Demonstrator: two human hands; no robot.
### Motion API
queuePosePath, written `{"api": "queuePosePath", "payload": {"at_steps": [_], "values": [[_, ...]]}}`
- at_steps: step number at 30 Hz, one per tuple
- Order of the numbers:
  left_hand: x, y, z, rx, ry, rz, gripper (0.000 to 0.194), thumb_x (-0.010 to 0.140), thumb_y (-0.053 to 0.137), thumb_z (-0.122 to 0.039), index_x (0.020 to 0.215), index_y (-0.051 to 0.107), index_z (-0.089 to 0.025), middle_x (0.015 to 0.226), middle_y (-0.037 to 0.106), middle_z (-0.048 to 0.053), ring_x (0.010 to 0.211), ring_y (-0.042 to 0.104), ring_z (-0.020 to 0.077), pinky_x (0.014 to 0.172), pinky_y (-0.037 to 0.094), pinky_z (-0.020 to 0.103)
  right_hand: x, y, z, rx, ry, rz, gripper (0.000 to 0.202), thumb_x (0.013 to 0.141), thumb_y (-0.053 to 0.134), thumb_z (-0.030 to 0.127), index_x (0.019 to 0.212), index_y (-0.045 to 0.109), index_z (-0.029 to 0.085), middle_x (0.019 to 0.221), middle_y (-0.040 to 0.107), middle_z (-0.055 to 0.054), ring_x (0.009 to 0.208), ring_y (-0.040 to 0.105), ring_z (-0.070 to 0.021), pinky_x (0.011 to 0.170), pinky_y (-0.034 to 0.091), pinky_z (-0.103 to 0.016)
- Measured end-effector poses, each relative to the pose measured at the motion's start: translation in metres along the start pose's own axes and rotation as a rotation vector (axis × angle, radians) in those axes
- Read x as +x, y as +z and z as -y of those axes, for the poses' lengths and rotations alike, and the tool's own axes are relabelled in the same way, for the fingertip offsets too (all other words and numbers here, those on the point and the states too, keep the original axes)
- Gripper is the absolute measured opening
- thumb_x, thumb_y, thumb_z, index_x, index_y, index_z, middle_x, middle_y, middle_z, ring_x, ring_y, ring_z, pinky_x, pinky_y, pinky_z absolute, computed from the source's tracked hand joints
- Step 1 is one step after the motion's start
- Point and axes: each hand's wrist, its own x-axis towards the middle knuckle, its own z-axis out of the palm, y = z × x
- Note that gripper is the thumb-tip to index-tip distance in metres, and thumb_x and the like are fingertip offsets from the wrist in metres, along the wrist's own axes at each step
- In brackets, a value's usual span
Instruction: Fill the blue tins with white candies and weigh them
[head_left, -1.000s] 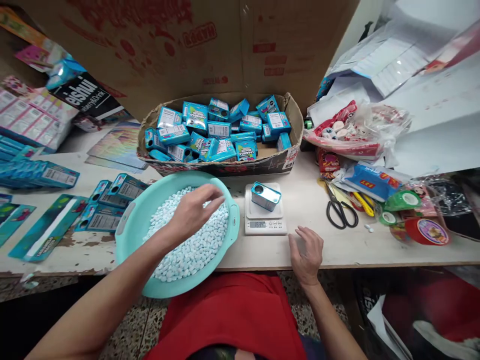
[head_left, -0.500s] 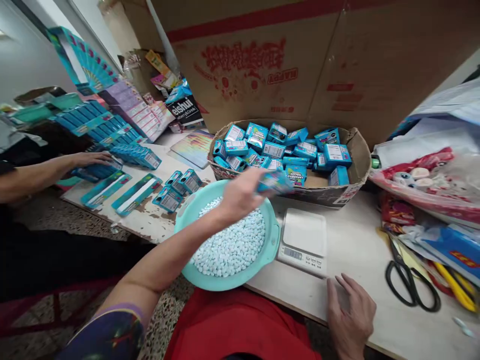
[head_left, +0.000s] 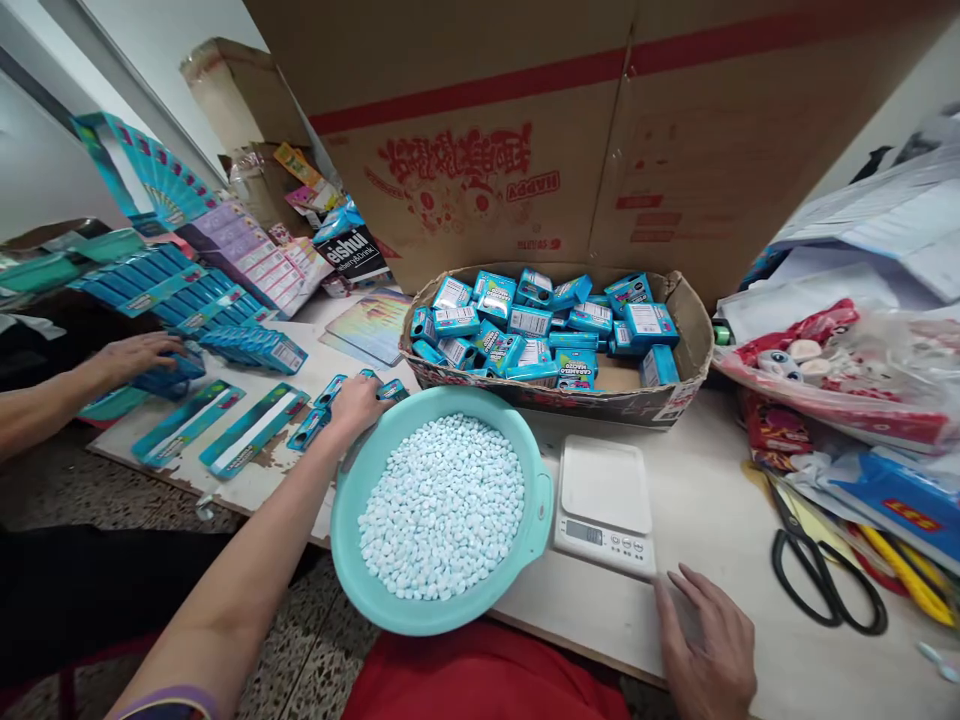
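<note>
My left hand (head_left: 357, 405) reaches past the far left rim of a turquoise basin (head_left: 346, 560), its fingers closed around one of the small blue candy boxes (head_left: 391, 390); the fingertips are partly hidden. Other candy boxes (head_left: 309, 430) stand beside it, with dark openings in their tops. Small pale blue-white candies (head_left: 442, 510) fill much of the basin. My right hand (head_left: 709, 640) lies on the table with fingers apart, holding nothing, just below a white digital scale (head_left: 604, 490). Behind the basin, a low cardboard tray (head_left: 645, 408) holds many blue candy boxes (head_left: 529, 322).
At left, a co-worker's hand (head_left: 146, 355) is on blue boxes, near two flat display cartons (head_left: 251, 430). Black-handled scissors (head_left: 825, 570) and plastic bags (head_left: 885, 370) lie at right. A tall cardboard box (head_left: 480, 90) rises behind the tray.
My left hand has moved left from over the basin to the small boxes. The box it carried is out of that hand, and a box lies at the tray's front. My right hand stays put.
</note>
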Motion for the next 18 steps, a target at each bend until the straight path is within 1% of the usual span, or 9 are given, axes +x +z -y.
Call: {"api": "queuePosePath", "payload": {"at_steps": [2,4,7,8,9,11,13,16,18], "values": [[0.003,-0.008,-0.003,-0.005,0.012,-0.014,0.038,0.078,0.057,-0.041,0.105,0.066,-0.016,0.109,0.063,0.018,0.108,0.055,0.0347,0.083,0.044,0.038,-0.001,0.001,-0.001,-0.010,-0.007,-0.001,0.025,0.085,0.064,0.035,0.102,0.066,0.016,0.099,0.070,-0.014,0.091,0.065,-0.0289,0.085,0.050,-0.048],[0.009,-0.022,-0.014,-0.037,0.054,-0.107,0.040,0.083,0.052,-0.040,0.114,0.062,-0.016,0.111,0.063,0.016,0.109,0.054,0.0316,0.088,0.043,0.038,-0.001,0.002,-0.001,-0.013,-0.001,0.001,0.026,0.086,0.064,0.035,0.103,0.066,0.016,0.099,0.070,-0.014,0.092,0.065,-0.0290,0.086,0.050,-0.048],[0.033,-0.043,-0.047,-0.119,0.196,-0.339,0.041,0.088,0.045,-0.033,0.125,0.054,-0.015,0.119,0.060,0.015,0.115,0.050,0.0280,0.098,0.039,0.038,-0.001,0.002,0.000,-0.015,0.012,0.003,0.025,0.086,0.064,0.035,0.104,0.066,0.017,0.100,0.070,-0.014,0.092,0.065,-0.0287,0.086,0.050,-0.047],[0.043,-0.048,-0.060,-0.127,0.265,-0.370,0.044,0.087,0.047,-0.028,0.129,0.051,-0.015,0.125,0.057,0.015,0.119,0.047,0.0278,0.101,0.037,0.038,0.000,0.002,0.000,-0.018,0.009,0.002,0.025,0.086,0.064,0.035,0.103,0.066,0.017,0.100,0.070,-0.014,0.092,0.065,-0.0286,0.086,0.050,-0.047],[0.055,-0.051,-0.074,-0.112,0.337,-0.358,0.050,0.085,0.050,-0.023,0.133,0.047,-0.015,0.133,0.051,0.015,0.125,0.043,0.0284,0.103,0.035,0.038,0.000,0.002,0.001,-0.021,0.001,0.005,0.024,0.086,0.063,0.035,0.102,0.066,0.017,0.099,0.070,-0.014,0.091,0.065,-0.0285,0.085,0.050,-0.047],[0.077,-0.053,-0.098,-0.071,0.423,-0.259,0.063,0.078,0.054,-0.013,0.140,0.040,-0.017,0.145,0.040,0.015,0.133,0.034,0.0307,0.105,0.033,0.042,0.001,0.002,0.001,-0.029,-0.018,0.012,0.023,0.087,0.063,0.035,0.100,0.066,0.016,0.098,0.070,-0.014,0.090,0.065,-0.0282,0.083,0.051,-0.046],[0.094,-0.050,-0.114,-0.062,0.423,-0.162,0.066,0.075,0.052,-0.007,0.139,0.041,-0.019,0.143,0.043,0.015,0.132,0.036,0.0317,0.103,0.035,0.044,0.002,0.002,0.001,-0.036,-0.027,0.016,0.022,0.087,0.062,0.034,0.100,0.066,0.016,0.097,0.070,-0.014,0.089,0.065,-0.0280,0.082,0.051,-0.046],[0.104,-0.044,-0.123,-0.104,0.374,-0.137,0.052,0.079,0.046,-0.009,0.131,0.048,-0.014,0.126,0.055,0.018,0.120,0.048,0.0315,0.097,0.040,0.044,0.002,0.002,0.002,-0.045,0.002,0.019,0.022,0.087,0.062,0.033,0.100,0.066,0.016,0.098,0.069,-0.014,0.090,0.065,-0.0276,0.082,0.051,-0.046],[0.098,-0.043,-0.120,-0.125,0.360,-0.175,0.048,0.082,0.044,-0.014,0.130,0.048,-0.013,0.127,0.055,0.017,0.120,0.049,0.0306,0.098,0.040,0.042,0.003,0.001,0.003,-0.046,0.018,0.024,0.023,0.087,0.063,0.033,0.101,0.066,0.016,0.099,0.069,-0.015,0.091,0.065,-0.0278,0.083,0.051,-0.046]]}}
